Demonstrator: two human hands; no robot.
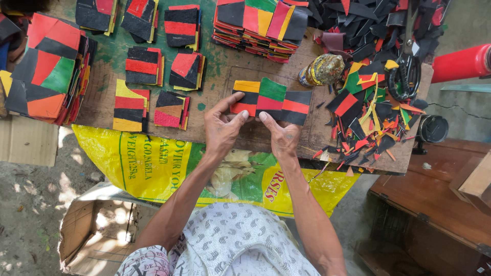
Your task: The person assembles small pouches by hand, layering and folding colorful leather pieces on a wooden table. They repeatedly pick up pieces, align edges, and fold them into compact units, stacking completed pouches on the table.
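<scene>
A patchwork strip (271,101) of black, red, orange and green pieces lies on the worn wooden board (225,66). My left hand (221,126) pinches the strip's near-left edge with thumb and fingers. My right hand (283,135) presses a fingertip on its lower edge near the middle, right beside the left hand's fingers.
Stacks of sewn patches (143,66) cover the board's left and back. A glue bottle (322,70) lies to the right of the strip, with black scissors (405,76) on a heap of coloured scraps (371,110). A yellow sack (153,163) hangs under the board; a red roll (463,62) sits far right.
</scene>
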